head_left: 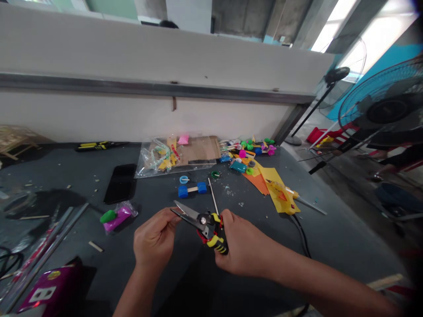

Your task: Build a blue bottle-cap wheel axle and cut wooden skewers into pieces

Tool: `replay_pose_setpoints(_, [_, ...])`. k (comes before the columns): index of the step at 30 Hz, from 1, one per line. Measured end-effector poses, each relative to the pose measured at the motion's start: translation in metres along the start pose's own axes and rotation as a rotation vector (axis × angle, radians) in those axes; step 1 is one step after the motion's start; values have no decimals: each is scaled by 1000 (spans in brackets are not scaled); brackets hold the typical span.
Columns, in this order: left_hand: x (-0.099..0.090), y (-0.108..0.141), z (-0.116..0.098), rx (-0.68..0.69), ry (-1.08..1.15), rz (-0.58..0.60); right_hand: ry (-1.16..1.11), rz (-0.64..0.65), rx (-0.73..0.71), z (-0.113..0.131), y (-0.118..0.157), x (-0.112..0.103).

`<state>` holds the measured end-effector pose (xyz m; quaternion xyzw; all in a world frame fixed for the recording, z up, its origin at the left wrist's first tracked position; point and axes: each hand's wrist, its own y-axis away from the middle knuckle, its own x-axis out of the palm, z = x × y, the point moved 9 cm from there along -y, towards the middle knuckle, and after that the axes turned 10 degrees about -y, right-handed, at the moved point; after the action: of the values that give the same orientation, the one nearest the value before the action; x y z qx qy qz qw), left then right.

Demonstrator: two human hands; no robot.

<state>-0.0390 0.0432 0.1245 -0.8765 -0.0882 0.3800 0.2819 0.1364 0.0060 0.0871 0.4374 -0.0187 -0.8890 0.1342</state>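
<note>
In my right hand [244, 244] I grip a pair of shears [204, 222] by their yellow-and-black handles, the blades parted and pointing left. My left hand [155, 237] is closed in a pinch right at the blade tips; whatever its fingers hold is hidden or too small to make out. Just beyond the blades lie two blue lumps joined by a short wooden stick [192, 189]. Near them are a light-blue ring [183, 179], a dark green ring [215, 175] and a thin pale stick [213, 196].
A black phone [120, 183] and a purple-and-green wrapped lump [117, 217] lie left. Behind is a clear plastic bag [148, 169]. A yellow glue gun [287, 193] with a cord rests on yellow paper [269, 176] at right. A purple box [53, 286] stands front left.
</note>
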Motion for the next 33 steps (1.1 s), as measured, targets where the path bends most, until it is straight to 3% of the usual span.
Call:
replay_pose_setpoints(5, [3, 1, 5, -12, 47, -4, 48, 8, 24, -4, 1, 1])
replay_pose_setpoints(10, [15, 5, 21, -170, 117, 42, 27, 7, 35, -5, -2, 2])
replay_pose_setpoints(18, [21, 3, 16, -269, 364, 92, -301, 65, 111, -6, -6, 3])
replay_pose_setpoints(25, [16, 1, 12, -203, 183, 79, -150, 47, 85, -6, -2, 6])
replay_pose_setpoints(33, [6, 0, 1, -62, -24, 49, -132, 37, 71, -2, -3, 6])
